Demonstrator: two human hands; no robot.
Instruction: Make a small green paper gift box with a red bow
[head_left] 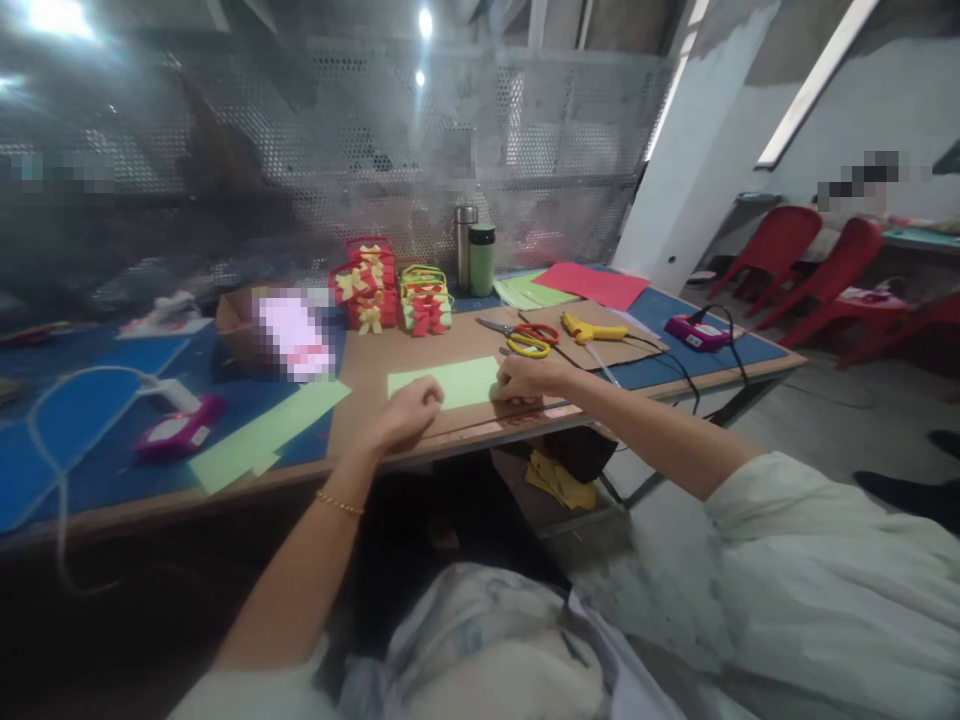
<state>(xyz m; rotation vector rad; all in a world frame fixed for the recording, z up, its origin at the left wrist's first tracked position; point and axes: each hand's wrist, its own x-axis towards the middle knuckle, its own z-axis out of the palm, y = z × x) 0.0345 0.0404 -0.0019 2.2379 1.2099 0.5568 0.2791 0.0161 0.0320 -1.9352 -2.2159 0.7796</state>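
Note:
A light green sheet of paper (466,380) lies on the brown board near the table's front edge. At its near left edge, my left hand (407,412) is closed, with curled fingers against the paper. My right hand (529,380) is closed at the sheet's right end, its fingers pinched there. Just beyond the right hand lie scissors (536,345) with red and yellow handles. A yellow glue gun (592,330) rests on cardboard to their right. The fingertips of both hands are partly hidden.
Red decorated boxes (369,290) and green ones (425,300) stand at the back beside a green bottle (481,262) and a steel flask (463,245). Green strips (270,435) lie left. Purple power sockets (697,332) and cables sit on the table. Red chairs (787,250) stand right.

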